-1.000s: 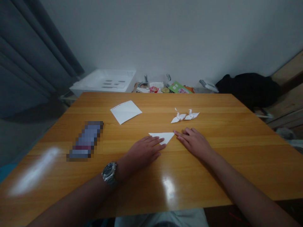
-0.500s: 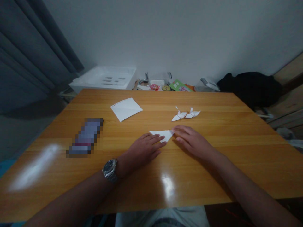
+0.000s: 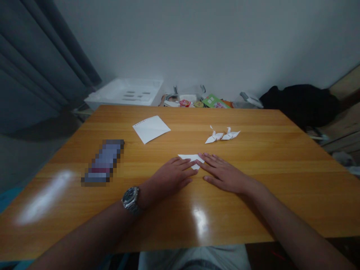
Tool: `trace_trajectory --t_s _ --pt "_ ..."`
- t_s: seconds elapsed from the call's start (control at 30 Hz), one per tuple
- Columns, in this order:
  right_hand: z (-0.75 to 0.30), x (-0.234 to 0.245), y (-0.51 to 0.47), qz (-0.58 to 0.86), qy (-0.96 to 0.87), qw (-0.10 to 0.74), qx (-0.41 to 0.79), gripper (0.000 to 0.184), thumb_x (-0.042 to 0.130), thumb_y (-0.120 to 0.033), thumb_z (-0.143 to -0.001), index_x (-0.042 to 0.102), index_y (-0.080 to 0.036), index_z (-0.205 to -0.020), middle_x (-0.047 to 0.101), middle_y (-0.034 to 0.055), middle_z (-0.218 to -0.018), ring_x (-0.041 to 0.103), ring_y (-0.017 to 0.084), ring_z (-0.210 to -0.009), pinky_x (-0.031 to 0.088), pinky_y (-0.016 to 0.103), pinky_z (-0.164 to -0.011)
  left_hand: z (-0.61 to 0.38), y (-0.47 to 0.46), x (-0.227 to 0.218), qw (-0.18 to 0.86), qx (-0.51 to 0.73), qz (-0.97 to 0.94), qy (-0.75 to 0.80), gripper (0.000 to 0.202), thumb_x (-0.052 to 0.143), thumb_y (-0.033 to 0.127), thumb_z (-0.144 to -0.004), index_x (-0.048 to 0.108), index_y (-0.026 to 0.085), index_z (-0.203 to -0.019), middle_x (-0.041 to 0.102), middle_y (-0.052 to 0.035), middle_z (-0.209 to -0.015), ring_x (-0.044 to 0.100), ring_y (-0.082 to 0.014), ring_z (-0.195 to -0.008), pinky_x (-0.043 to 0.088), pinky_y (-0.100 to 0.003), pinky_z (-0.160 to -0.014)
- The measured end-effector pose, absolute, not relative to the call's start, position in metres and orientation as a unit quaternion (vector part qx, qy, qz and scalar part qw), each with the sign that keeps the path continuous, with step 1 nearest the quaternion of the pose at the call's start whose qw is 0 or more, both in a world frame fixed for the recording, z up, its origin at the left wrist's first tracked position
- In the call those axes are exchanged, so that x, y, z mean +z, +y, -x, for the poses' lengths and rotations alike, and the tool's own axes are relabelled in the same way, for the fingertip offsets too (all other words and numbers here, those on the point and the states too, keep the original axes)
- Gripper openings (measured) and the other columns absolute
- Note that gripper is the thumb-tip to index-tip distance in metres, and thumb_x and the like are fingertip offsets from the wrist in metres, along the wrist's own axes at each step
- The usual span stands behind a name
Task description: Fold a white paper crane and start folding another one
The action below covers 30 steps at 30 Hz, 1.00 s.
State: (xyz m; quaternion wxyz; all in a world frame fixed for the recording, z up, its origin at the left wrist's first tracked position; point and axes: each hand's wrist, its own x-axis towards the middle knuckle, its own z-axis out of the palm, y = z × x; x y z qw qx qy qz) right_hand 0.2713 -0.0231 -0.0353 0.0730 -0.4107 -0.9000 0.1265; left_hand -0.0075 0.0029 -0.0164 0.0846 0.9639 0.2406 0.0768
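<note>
A small piece of white paper [image 3: 190, 156], folded into a triangle, lies flat on the wooden table with its long edge away from me. My left hand [image 3: 174, 174] rests over its left part, fingers stretched out and pressing on it. From the other side, my right hand [image 3: 223, 173] lies flat with spread fingers, its fingertips on the paper's right part. Both hands cover some of the paper, and their fingertips nearly meet at its middle. Beyond the right hand stand two folded white paper cranes [image 3: 222, 135], side by side.
A white sheet with a perforated edge [image 3: 152, 129] lies at the back left. Nearer me on the left is a blurred-out phone-shaped object [image 3: 103, 161]. Behind the table [image 3: 281, 150] are a white plastic tray [image 3: 123, 90], a green packet [image 3: 215, 101] and a black cloth heap [image 3: 300, 107].
My right hand has moved left and spread its fingers onto the paper, from its right corner toward the middle. My left hand has stayed in place.
</note>
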Motion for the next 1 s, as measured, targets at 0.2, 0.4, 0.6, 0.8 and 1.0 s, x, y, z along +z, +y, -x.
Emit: trace_trajectory --t_s 0.2,0.4,0.6,0.8,1.0 --pt "-0.269 -0.033 -0.025 0.416 -0.9 0.054 0.115 0.064 0.038 -0.052 -0.105 0.023 -0.026 -0.161 0.017 0.0083 -0.167 0.019 0.026 -0.154 0.021 0.05 -0.125 0.007 0.004 -0.015 0.083 0.074 -0.964 0.24 0.032 0.051 0.032 -0.102 0.059 0.027 -0.132 0.047 -0.0059 -0.155 0.047 -0.0233 -0.14 0.033 -0.045 -0.117" --pt "-0.269 -0.034 -0.024 0.414 -0.901 0.066 0.117 0.062 0.038 -0.05 -0.105 0.025 -0.026 -0.161 0.019 0.009 -0.167 0.02 0.025 -0.154 0.022 0.05 -0.125 0.006 0.003 -0.016 0.063 0.071 -0.968 0.232 0.029 0.048 0.032 -0.103 0.061 0.025 -0.128 0.049 -0.0078 -0.154 0.047 -0.0248 -0.14 0.033 -0.046 -0.116" --pt "-0.269 -0.031 -0.023 0.411 -0.895 0.105 0.138 0.06 0.044 -0.047 -0.104 0.03 -0.027 -0.159 0.03 0.0087 -0.164 0.029 0.026 -0.152 0.027 0.053 -0.123 0.008 0.001 -0.015 0.068 0.08 -0.964 0.243 0.028 0.049 0.032 -0.102 0.061 0.026 -0.127 0.048 -0.0072 -0.154 0.049 -0.0245 -0.139 0.031 -0.048 -0.117" --pt "-0.268 -0.025 -0.022 0.417 -0.89 0.121 0.137 0.058 0.047 -0.046 -0.103 0.036 -0.027 -0.157 0.038 0.0093 -0.16 0.037 0.027 -0.148 0.032 0.053 -0.121 0.012 0.005 -0.014 0.069 0.097 -0.958 0.26 0.027 0.05 0.034 -0.102 0.064 0.025 -0.124 0.049 -0.008 -0.154 0.045 -0.0238 -0.142 0.027 -0.048 -0.121" --pt "-0.268 -0.023 -0.023 0.423 -0.89 0.104 0.132 0.057 0.043 -0.046 -0.104 0.04 -0.022 -0.155 0.039 0.0117 -0.16 0.037 0.026 -0.148 0.032 0.051 -0.122 0.014 0.007 -0.012 0.052 0.109 -0.942 0.314 0.027 0.049 0.037 -0.103 0.071 0.026 -0.116 0.052 -0.0085 -0.151 0.049 -0.0261 -0.138 0.029 -0.053 -0.118"
